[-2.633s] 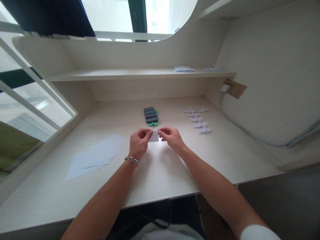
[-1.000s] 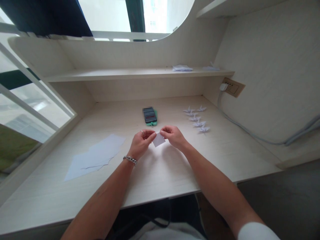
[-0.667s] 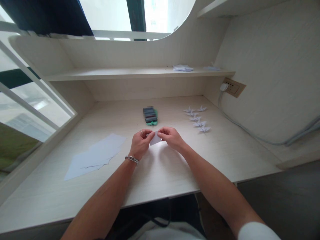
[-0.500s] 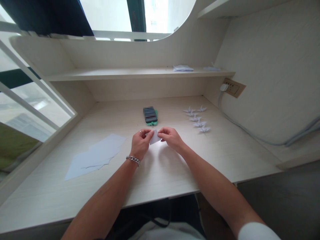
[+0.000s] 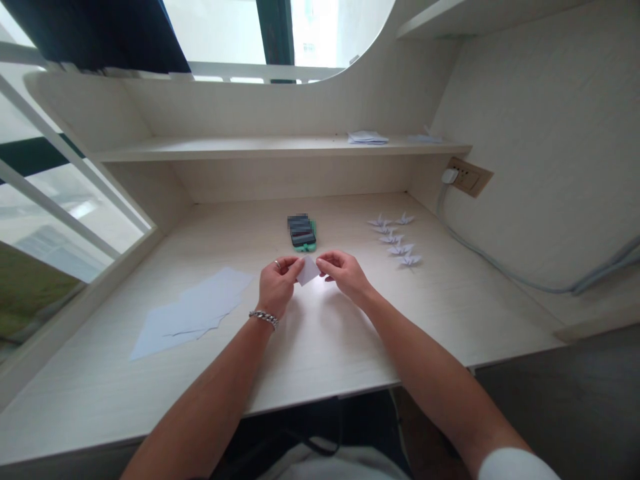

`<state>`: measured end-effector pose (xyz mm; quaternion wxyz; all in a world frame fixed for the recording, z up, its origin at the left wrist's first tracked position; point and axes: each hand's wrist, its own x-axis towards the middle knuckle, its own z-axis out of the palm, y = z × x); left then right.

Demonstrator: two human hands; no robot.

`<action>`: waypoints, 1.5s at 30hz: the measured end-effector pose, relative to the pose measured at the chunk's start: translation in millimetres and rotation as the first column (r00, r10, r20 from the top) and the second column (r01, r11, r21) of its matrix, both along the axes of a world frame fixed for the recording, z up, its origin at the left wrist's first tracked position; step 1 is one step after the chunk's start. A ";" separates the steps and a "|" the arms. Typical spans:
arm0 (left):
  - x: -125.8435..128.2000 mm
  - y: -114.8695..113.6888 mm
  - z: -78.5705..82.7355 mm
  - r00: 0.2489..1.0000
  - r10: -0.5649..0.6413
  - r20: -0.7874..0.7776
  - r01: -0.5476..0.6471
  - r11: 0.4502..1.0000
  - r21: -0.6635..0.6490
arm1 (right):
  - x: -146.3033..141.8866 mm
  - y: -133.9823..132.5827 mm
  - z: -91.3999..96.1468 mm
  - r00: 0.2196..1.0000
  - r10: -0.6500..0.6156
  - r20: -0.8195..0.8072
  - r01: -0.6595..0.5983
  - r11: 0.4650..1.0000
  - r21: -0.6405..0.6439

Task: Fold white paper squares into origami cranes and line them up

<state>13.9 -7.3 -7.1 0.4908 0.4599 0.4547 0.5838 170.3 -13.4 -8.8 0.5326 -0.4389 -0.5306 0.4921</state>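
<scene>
Between my two hands is a small folded piece of white paper [image 5: 308, 271], held up above the desk with one corner pointing down. My left hand [image 5: 278, 283], with a ring and a chain bracelet, pinches its left side between thumb and fingers. At its right corner, the thumb and index finger of my right hand [image 5: 345, 272] are closed on the paper's edge. Just beyond the hands lies a dark phone-like object with a green edge [image 5: 302, 232], its top blurred out. Several folded paper cranes [image 5: 400, 249] sit in a cluster to the right.
Loose white sheets [image 5: 200, 303] overlap on the left of the desk [image 5: 330, 353]. A shelf [image 5: 250, 148] runs along the back, bearing a folded paper stack [image 5: 367, 137]. On the right wall, a plug sits in a socket [image 5: 470, 177], its cable [image 5: 500, 267] trailing along the wall.
The paper has turned a little and now shows a more diamond-like outline. My left hand has shifted slightly left, and both hands keep their pinch.
</scene>
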 end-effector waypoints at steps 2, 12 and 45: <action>2.7 -3.3 -0.8 0.996 -0.073 -0.047 0.074 0.997 0.017 | -1.1 0.7 -2.5 1.000 0.023 -0.006 -0.023 0.999 0.023; 3.3 -4.7 -3.4 0.972 -0.154 -0.177 0.169 0.983 0.074 | -3.5 2.1 -7.8 0.996 0.086 -0.017 -0.084 0.991 0.104; -3.4 0.2 0.2 0.995 -0.078 -0.061 0.075 0.996 -0.042 | 1.1 3.6 -3.4 0.997 0.077 0.017 -0.076 0.996 -0.045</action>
